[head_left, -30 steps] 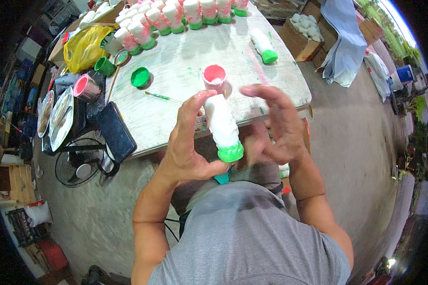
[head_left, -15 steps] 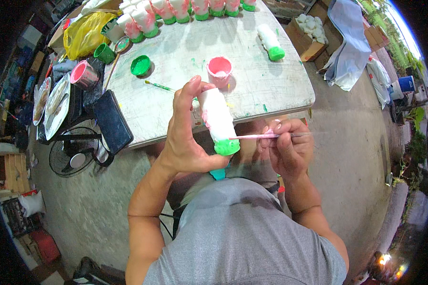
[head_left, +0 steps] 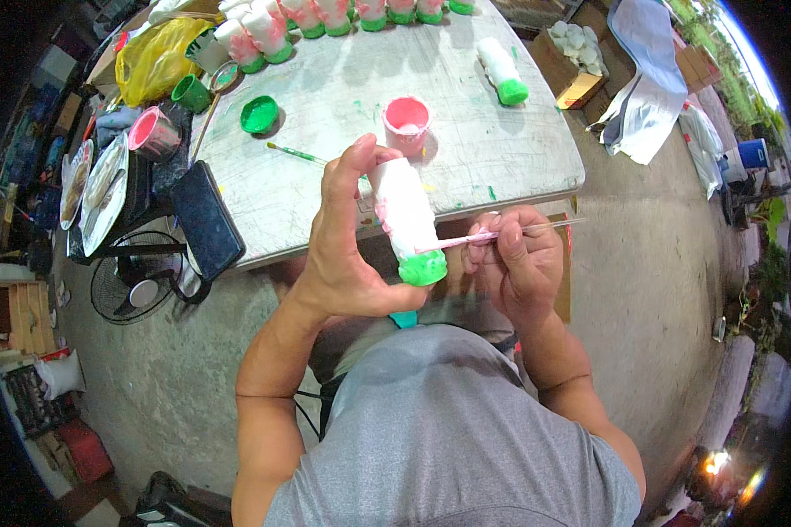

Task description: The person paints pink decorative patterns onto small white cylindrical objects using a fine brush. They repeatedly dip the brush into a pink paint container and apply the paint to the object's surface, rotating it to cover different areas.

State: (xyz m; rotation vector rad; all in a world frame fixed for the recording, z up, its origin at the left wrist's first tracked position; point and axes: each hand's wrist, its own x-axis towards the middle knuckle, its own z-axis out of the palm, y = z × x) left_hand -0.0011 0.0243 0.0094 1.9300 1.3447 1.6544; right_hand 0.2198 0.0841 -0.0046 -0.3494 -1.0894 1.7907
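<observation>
My left hand (head_left: 347, 250) grips a white cylindrical piece (head_left: 404, 206) by its two ends, thumb at the green base and fingers at the top. Pink paint marks its left side. A slim paintbrush (head_left: 483, 237) is pinched in my right hand (head_left: 523, 259); its pink tip lies against the white surface just above the green band. Beyond my hands, a cup of pink paint (head_left: 407, 123) stands on the white table (head_left: 343, 88). To its left are a small tub of green paint (head_left: 259, 115) and a second brush (head_left: 296, 153) with a green-stained handle.
Several painted cylinders (head_left: 334, 16) line the table's far edge; a white one with a green base (head_left: 501, 70) lies at the right. On the left are a dark tablet-like slab (head_left: 205, 220), a pink paint can (head_left: 154, 133), a yellow bag (head_left: 163, 61) and a fan (head_left: 141, 281).
The brush tip has shifted slightly left and up on the cylinder, and the brush slants more. My right hand has moved a little up and left. The left hand keeps its grip.
</observation>
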